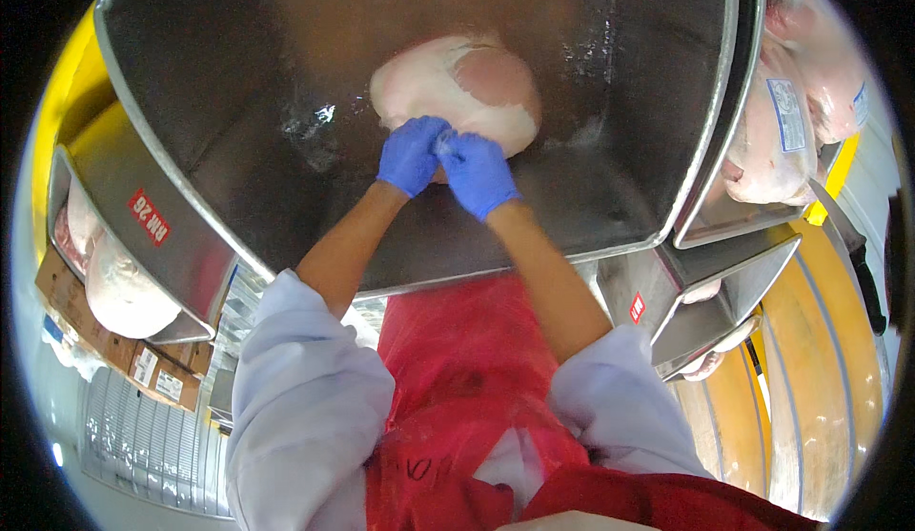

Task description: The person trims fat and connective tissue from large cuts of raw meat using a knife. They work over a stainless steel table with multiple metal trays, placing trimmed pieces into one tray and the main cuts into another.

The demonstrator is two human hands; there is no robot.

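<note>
A large pale piece of meat point(456, 83), with a pinker patch on its upper right, lies in a dark metal bin point(248, 83). At its near edge my left hand point(410, 157) and my right hand point(477, 171), both in blue gloves, meet with fingers curled closed. Between their fingertips shows a small whitish, translucent bit, too small to make out; it could be part of the meat or a wrapping, I cannot tell. The underside of the piece is hidden behind my hands.
Metal bins holding meat stand left point(181, 226) and lower right point(658, 283). Bagged meat point(767, 131) lies at upper right, beside a black-handled knife point(863, 278). Cardboard boxes point(162, 376) sit lower left; yellow curved surfaces point(810, 378) are at right. My red apron is below.
</note>
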